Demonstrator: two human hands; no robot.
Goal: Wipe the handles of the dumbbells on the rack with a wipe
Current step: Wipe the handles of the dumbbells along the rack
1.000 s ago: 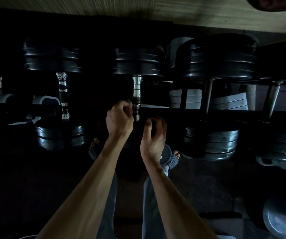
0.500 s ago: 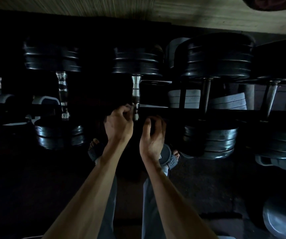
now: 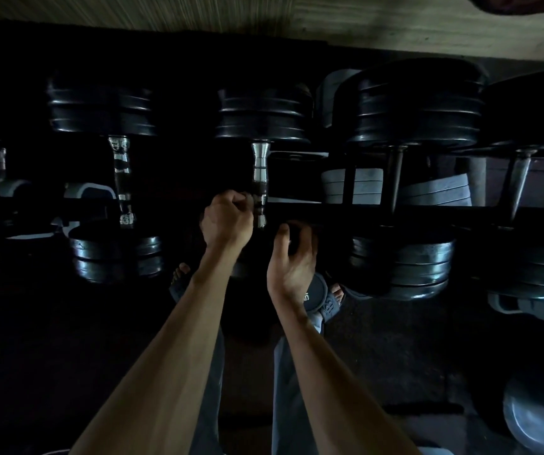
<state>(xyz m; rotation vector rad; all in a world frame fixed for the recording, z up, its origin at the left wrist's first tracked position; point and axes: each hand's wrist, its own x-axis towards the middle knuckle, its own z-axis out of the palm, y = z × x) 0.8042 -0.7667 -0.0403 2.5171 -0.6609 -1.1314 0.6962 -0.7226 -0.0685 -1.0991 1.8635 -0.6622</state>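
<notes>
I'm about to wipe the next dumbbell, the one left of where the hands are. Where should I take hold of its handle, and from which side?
Grip the chrome handle at its bare middle, between the two stacks of black plates. It runs away from you, so wrap your fingers around it from above; the plates block both ends.

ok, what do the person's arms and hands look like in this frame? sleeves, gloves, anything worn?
Both forearms are bare up to the frame edge: no sleeves in view. The left hand and right hand show no gloves. No watch or bands visible at the wrists; the dim light hides finer detail such as rings.
</notes>
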